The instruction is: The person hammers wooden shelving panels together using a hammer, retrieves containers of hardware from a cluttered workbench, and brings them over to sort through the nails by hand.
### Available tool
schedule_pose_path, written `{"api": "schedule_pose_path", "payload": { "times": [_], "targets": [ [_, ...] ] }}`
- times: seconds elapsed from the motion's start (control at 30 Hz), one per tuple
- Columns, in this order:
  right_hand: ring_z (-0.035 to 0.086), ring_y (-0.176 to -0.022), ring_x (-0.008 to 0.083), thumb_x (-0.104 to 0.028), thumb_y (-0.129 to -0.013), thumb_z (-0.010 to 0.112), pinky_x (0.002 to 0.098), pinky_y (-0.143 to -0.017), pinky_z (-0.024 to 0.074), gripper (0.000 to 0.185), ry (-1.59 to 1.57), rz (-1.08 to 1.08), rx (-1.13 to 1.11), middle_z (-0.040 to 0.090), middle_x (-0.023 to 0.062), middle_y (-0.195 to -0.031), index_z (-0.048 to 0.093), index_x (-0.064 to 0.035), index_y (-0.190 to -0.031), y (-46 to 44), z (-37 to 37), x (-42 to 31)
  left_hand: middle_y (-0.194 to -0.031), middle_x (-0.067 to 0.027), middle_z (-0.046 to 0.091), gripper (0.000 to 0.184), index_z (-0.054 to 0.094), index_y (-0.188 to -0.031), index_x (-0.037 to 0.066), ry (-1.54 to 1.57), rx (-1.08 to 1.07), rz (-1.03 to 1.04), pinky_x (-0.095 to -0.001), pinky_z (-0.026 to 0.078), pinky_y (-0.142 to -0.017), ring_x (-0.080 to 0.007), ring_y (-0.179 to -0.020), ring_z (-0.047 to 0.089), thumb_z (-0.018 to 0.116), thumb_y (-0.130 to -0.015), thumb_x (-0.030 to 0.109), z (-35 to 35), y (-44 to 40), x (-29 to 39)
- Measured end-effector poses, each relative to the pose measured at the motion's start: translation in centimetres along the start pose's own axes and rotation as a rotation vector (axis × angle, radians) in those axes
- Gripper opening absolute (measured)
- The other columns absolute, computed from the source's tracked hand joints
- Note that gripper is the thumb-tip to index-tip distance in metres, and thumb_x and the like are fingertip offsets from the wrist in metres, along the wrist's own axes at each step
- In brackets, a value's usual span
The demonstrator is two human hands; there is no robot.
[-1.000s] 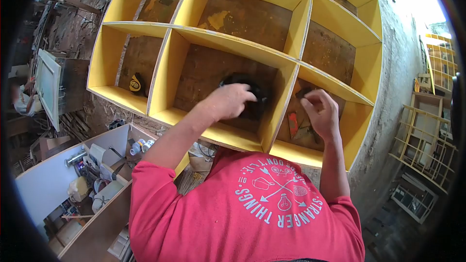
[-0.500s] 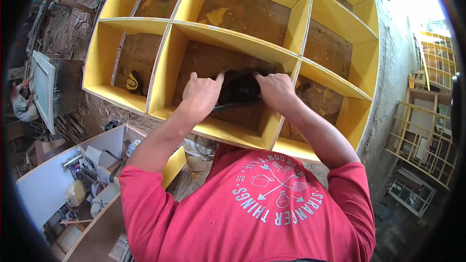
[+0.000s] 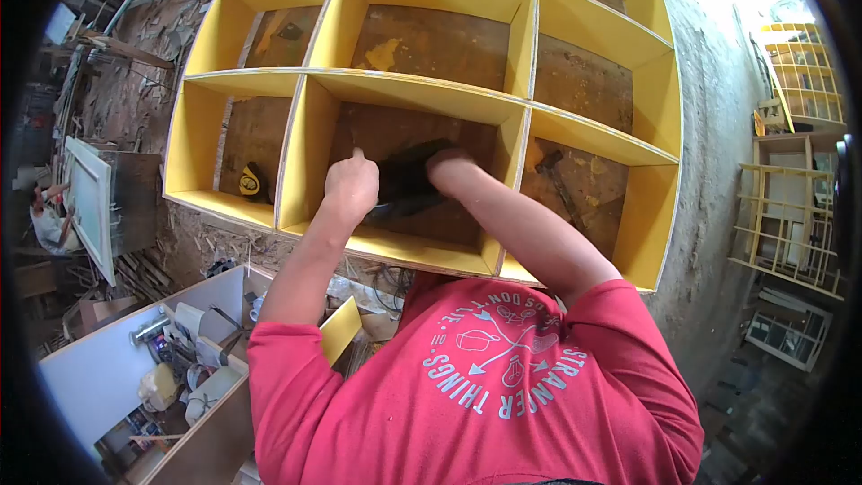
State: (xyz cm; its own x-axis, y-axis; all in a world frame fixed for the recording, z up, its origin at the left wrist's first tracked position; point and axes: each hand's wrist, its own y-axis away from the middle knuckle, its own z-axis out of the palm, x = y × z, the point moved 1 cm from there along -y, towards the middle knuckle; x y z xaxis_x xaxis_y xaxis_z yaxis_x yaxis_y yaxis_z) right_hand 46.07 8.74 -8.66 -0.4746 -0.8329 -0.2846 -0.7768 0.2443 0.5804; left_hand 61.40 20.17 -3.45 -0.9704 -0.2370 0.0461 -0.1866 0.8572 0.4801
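A soft black bag-like item (image 3: 409, 181) lies in the front middle compartment of a yellow shelf unit (image 3: 409, 85); its exact kind is too dark to make out. My left hand (image 3: 352, 185) is closed at the item's left edge, with one finger pointing up. From the right, my right hand (image 3: 451, 171) reaches down to the black item, and its fingers are hidden there. In the compartment to the right lies a hammer (image 3: 561, 181) with a dark head. A yellow and black tape measure (image 3: 250, 181) sits in the left compartment.
At lower left is a wooden box (image 3: 148, 341) full of tools and oddments. A person (image 3: 49, 220) stands far left beside a white framed panel (image 3: 88, 207). Yellow lattice frames (image 3: 795, 229) and a window frame (image 3: 783, 332) are at the right.
My right hand has moved left and further down into the black item, whose open top has narrowed. My left hand stays at its left edge. The view has shifted, showing more of the hammer.
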Motion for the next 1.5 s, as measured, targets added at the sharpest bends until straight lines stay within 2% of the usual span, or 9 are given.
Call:
{"api": "schedule_pose_path", "payload": {
  "times": [0.07, 0.17, 0.27, 0.47, 0.6, 1.1, 1.3, 1.4, 1.5],
  "targets": [
    [0.078, -0.098, 0.0349, -0.004, -0.088, 0.067, 0.0458, -0.084, 0.0630, 0.021, 0.029, 0.038, 0.083, 0.079, 0.0189, -0.107, 0.077, -0.0008, -0.107, 1.9, -1.7, 0.7, -0.136, -0.0306, 0.061, 0.046, 0.074, -0.117, 0.007, -0.079, -0.008, -0.073, -0.0481, 0.063, -0.093, -0.0392, -0.100, 0.076, 0.089, -0.075, 0.016, -0.4, 1.2, 0.3],
    [0.077, -0.093, 0.0323, -0.007, -0.089, 0.069, 0.0434, -0.080, 0.0623, 0.016, 0.143, -0.045, 0.402, 0.076, 0.0181, -0.096, 0.065, 0.0026, -0.102, 7.5, -5.6, 0.1, -0.133, -0.0265, 0.063, 0.065, 0.063, -0.134, 0.006, -0.009, 0.077, -0.113, -0.0469, 0.062, -0.094, -0.0390, -0.104, 0.075, 0.090, -0.077, 0.020, -5.8, 5.8, 1.9],
    [0.071, -0.100, 0.0420, -0.007, -0.087, 0.075, 0.0515, -0.083, 0.0562, 0.039, -0.027, -0.031, 0.379, 0.072, 0.0219, -0.103, 0.054, 0.0020, -0.119, 15.2, -10.9, -0.8, -0.129, -0.0229, 0.064, 0.072, 0.056, -0.139, 0.004, 0.074, 0.197, -0.022, -0.0464, 0.061, -0.094, -0.0385, -0.108, 0.073, 0.090, -0.078, 0.022, -10.6, 10.0, 3.0],
    [0.070, -0.094, 0.0404, -0.012, -0.092, 0.073, 0.0516, -0.078, 0.0546, 0.042, -0.022, -0.065, 0.693, 0.069, 0.0197, -0.098, 0.052, 0.0020, -0.125, 26.3, -14.2, -1.9, -0.136, -0.0200, 0.062, 0.067, 0.057, -0.137, 0.001, 0.035, 0.348, 0.106, -0.0477, 0.058, -0.093, -0.0385, -0.110, 0.071, 0.089, -0.081, 0.022, -16.2, 14.2, 7.3],
    [0.069, -0.097, 0.0412, -0.011, -0.087, 0.080, 0.0508, -0.080, 0.0547, 0.061, -0.021, 0.001, 0.759, 0.068, 0.0198, -0.102, 0.050, 0.0027, -0.139, 31.8, -14.1, -1.6, -0.145, -0.0202, 0.058, 0.069, 0.056, -0.140, -0.001, 0.015, 0.429, 0.236, -0.0465, 0.058, -0.095, -0.0387, -0.115, 0.070, 0.087, -0.083, 0.021, -18.7, 15.6, 10.7],
    [0.069, -0.103, 0.0407, -0.015, -0.087, 0.081, 0.0504, -0.085, 0.0548, 0.055, -0.119, 0.392, 0.790, 0.068, 0.0207, -0.107, 0.054, 0.0029, -0.131, 43.1, -6.2, 3.6, -0.152, -0.0276, 0.053, 0.073, 0.058, -0.144, 0.000, -0.121, 0.363, 0.582, -0.0429, 0.060, -0.089, -0.0333, -0.108, 0.073, 0.088, -0.082, 0.027, -19.7, 13.1, 23.8],
    [0.067, -0.107, 0.0433, -0.017, -0.090, 0.079, 0.0529, -0.088, 0.0543, 0.057, -0.155, 0.537, 0.770, 0.066, 0.0235, -0.112, 0.050, 0.0033, -0.135, 45.0, -2.7, 7.0, -0.151, -0.0226, 0.057, 0.054, 0.070, -0.133, 0.008, 0.092, 0.392, 0.671, -0.0447, 0.058, -0.096, -0.0347, -0.110, 0.072, 0.085, -0.085, 0.028, -18.8, 10.7, 28.1],
    [0.066, -0.110, 0.0455, -0.017, -0.092, 0.077, 0.0541, -0.091, 0.0538, 0.059, -0.154, 0.675, 0.780, 0.064, 0.0261, -0.119, 0.048, 0.0030, -0.139, 44.3, 1.7, 11.3, -0.143, -0.0161, 0.066, 0.032, 0.078, -0.117, 0.010, 0.392, 0.573, 0.960, -0.0499, 0.052, -0.108, -0.0347, -0.116, 0.071, 0.083, -0.089, 0.025, -16.8, 7.8, 29.1],
    [0.065, -0.110, 0.0472, -0.016, -0.094, 0.074, 0.0549, -0.093, 0.0533, 0.046, -0.227, 0.746, 0.779, 0.062, 0.0276, -0.125, 0.055, 0.0035, -0.132, 42.5, 6.6, 14.7, -0.127, -0.0123, 0.075, 0.023, 0.081, -0.108, 0.010, 0.656, 0.476, 0.893, -0.0541, 0.044, -0.116, -0.0338, -0.119, 0.070, 0.081, -0.091, 0.024, -14.6, 5.2, 27.6]
  ]
}}
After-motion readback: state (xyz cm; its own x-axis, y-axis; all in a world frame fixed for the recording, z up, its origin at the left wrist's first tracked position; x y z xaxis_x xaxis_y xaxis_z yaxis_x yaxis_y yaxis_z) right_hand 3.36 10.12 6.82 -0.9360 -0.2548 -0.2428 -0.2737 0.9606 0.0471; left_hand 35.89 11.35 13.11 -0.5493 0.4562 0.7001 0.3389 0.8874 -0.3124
